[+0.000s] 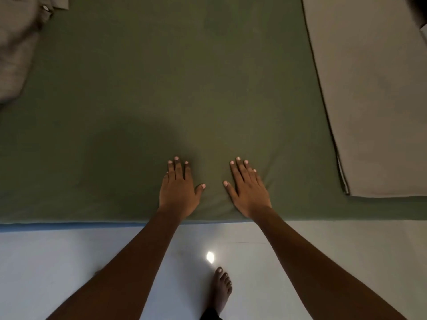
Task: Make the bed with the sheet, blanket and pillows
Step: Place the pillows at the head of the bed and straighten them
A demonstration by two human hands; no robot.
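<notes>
Green sheet [161, 77]: one, spread over the bed and filling most of the view. It lies taut and nearly flat, with faint creases only by the hands. Its near hem runs along the bed's edge, where a thin blue strip [69, 226] shows beneath, probably the mattress side.

Floor [57, 262]: pale, smooth, below the bed edge.

Folded grey piece [374, 100]: one, a flat rectangle lying on the sheet at far right, well apart from the hands. Layered edges at its near corner suggest the blanket, likely parked there until the sheet is finished.

Crumpled grey cloth [16, 47]: one bundle at far left on the sheet, with a round fastener [45, 7] near its top. Whether it is a pillow or a cover cannot be told.

Hands: two, palms down on the sheet just inside the near edge, side by side and not touching. Left hand [179, 192] has its fingers straight and close together, thumb out. Right hand [248, 192] is the same, angled slightly leftward. Neither grips cloth. The flat press reads as smoothing the sheet.

Bare foot [220, 289]: one in view, on the floor between the forearms.

Light glint [209, 257]: one, on the floor just beyond the toes.

Judgement: the sheet stage is nearly done, and blanket and pillows are not yet placed.
</notes>
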